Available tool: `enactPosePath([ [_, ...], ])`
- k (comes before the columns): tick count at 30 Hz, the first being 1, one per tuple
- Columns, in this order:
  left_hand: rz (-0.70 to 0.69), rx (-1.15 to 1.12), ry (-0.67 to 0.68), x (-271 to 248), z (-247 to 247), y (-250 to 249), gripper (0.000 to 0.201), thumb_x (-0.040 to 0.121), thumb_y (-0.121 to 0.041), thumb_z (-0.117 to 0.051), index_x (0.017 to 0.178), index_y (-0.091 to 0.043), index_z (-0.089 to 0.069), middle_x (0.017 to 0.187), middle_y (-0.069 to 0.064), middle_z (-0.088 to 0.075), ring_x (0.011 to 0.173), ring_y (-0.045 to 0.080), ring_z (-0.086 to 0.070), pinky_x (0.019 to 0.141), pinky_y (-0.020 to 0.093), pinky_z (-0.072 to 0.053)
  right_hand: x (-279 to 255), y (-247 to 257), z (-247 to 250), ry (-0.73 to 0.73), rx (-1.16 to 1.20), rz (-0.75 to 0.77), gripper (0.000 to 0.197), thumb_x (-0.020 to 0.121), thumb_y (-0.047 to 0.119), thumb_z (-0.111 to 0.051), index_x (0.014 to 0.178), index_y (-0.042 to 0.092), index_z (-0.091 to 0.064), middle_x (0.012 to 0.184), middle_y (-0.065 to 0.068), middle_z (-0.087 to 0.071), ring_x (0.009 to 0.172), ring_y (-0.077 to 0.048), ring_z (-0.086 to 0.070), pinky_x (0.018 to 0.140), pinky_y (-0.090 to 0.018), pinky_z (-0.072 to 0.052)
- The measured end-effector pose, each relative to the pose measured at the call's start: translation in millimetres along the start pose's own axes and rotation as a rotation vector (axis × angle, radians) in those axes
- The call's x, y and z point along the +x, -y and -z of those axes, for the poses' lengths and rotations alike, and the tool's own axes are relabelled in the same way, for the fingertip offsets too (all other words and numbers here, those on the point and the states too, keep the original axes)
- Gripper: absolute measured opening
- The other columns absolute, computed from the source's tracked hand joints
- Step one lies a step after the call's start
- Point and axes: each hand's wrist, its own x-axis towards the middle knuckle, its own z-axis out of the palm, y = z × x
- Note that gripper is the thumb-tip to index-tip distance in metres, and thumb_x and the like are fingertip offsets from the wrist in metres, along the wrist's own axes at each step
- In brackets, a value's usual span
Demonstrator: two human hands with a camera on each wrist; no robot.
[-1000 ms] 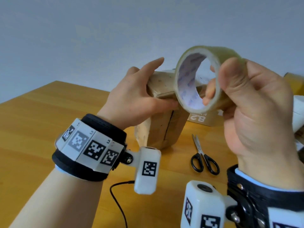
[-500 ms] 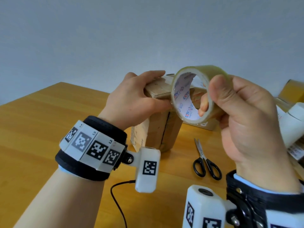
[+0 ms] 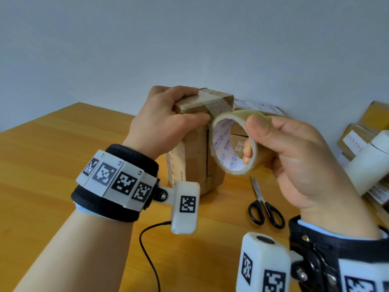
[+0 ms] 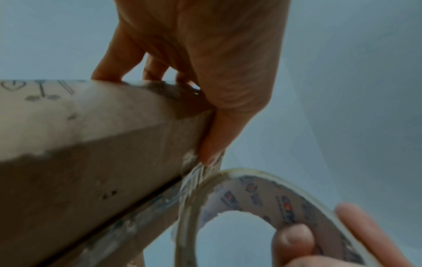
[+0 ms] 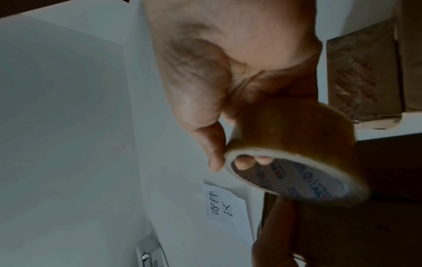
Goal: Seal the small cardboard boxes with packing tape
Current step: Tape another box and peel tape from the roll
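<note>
While the small cardboard box (image 3: 195,148) stands on end on the wooden table (image 3: 52,165), the left hand (image 3: 166,121) grips its top edge — fingers curled over the top, thumb pressing the tape end against the front face. The right hand (image 3: 294,157) holds the roll of packing tape (image 3: 233,142) just beside that face, thumb on the outside, fingers through the core. Black-handled scissors (image 3: 263,203) lie on the table nearby — more boxes (image 3: 366,131) sit at the right.
</note>
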Motion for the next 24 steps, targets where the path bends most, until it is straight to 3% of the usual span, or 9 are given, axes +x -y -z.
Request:
enactPosePath([
  [3, -0.063, 0.101, -0.013, 0, -1, -1, 0.05, 0.075, -0.05, -0.074, 0.123, -0.042, -0.063, 0.128, -0.015, -0.042, 0.128, 0.014, -0.035, 0.099, 0.027, -0.036, 3, -7, 2, 0.016, 0.01, -0.079, 0.032, 0.079, 0.038, -0.069, 0.068, 0.008, -0.065, 0.063, -0.012, -0.063, 0.058, -0.02, -0.06, 0.06, -0.026, -0.053],
  [5, -0.127, 0.153, 0.013, 0, -2, -3, 0.05, 0.078, -0.048, -0.071, 0.126, -0.036, -0.062, 0.128, -0.015, -0.046, 0.128, 0.018, -0.034, 0.098, 0.028, -0.035, 5, -12, 5, 0.044, 0.017, -0.13, 0.033, 0.079, 0.038, -0.073, 0.072, 0.007, -0.066, 0.064, -0.011, -0.064, 0.06, -0.02, -0.062, 0.066, -0.032, -0.055],
  [9, -0.146, 0.166, 0.094, -1, -4, -4, 0.046, 0.078, -0.052, -0.063, 0.124, -0.051, -0.057, 0.125, -0.02, -0.047, 0.122, 0.02, -0.046, 0.098, 0.042, -0.047, 5, -17, 10, 0.094, 0.016, -0.193, 0.034, 0.073, 0.037, -0.076, 0.084, 0.006, -0.067, 0.067, -0.011, -0.066, 0.064, -0.02, -0.064, 0.077, -0.038, -0.056],
  [13, -0.121, 0.064, 0.036, 2, -1, -2, 0.043, 0.08, -0.046, -0.073, 0.122, -0.048, -0.065, 0.126, -0.019, -0.051, 0.12, 0.007, -0.051, 0.1, 0.027, -0.045, 3, -14, 11, 0.114, 0.002, -0.094, 0.028, 0.075, 0.034, -0.072, 0.085, 0.009, -0.067, 0.071, -0.009, -0.068, 0.068, -0.02, -0.066, 0.07, -0.028, -0.055],
  [15, -0.071, -0.078, 0.032, 3, 3, -1, 0.043, 0.078, -0.04, -0.077, 0.12, -0.039, -0.069, 0.122, -0.015, -0.062, 0.111, 0.004, -0.06, 0.095, 0.027, -0.05, 2, -13, 10, 0.168, 0.013, -0.042, 0.033, 0.072, 0.027, -0.076, 0.1, 0.011, -0.068, 0.081, -0.005, -0.073, 0.079, -0.019, -0.071, 0.074, -0.026, -0.057],
  [17, 0.02, -0.29, 0.052, 2, 5, -2, 0.039, 0.079, -0.033, -0.078, 0.117, -0.031, -0.072, 0.11, -0.008, -0.073, 0.101, 0.01, -0.069, 0.086, 0.035, -0.056, 2, -13, 9, 0.216, 0.011, -0.005, 0.049, 0.068, 0.016, -0.084, 0.112, 0.016, -0.065, 0.091, 0.0, -0.074, 0.091, -0.016, -0.072, 0.082, -0.027, -0.058],
  [20, 0.19, -0.43, 0.091, 0, 2, -2, 0.027, 0.087, -0.022, -0.074, 0.114, -0.024, -0.074, 0.1, -0.001, -0.077, 0.089, 0.016, -0.074, 0.072, 0.036, -0.061, 3, -17, 10, 0.186, -0.014, 0.039, 0.054, 0.066, 0.01, -0.085, 0.113, 0.02, -0.063, 0.092, 0.006, -0.074, 0.091, -0.009, -0.071, 0.081, -0.021, -0.056],
  [24, 0.398, -0.438, 0.167, -3, -6, 10, 0.02, 0.09, -0.027, -0.07, 0.109, -0.025, -0.073, 0.095, 0.0, -0.077, 0.08, 0.017, -0.073, 0.069, 0.039, -0.063, 9, -31, 9, 0.12, -0.029, 0.002, 0.054, 0.066, 0.008, -0.08, 0.116, 0.015, -0.062, 0.1, 0.003, -0.076, 0.094, -0.009, -0.072, 0.08, -0.022, -0.056],
])
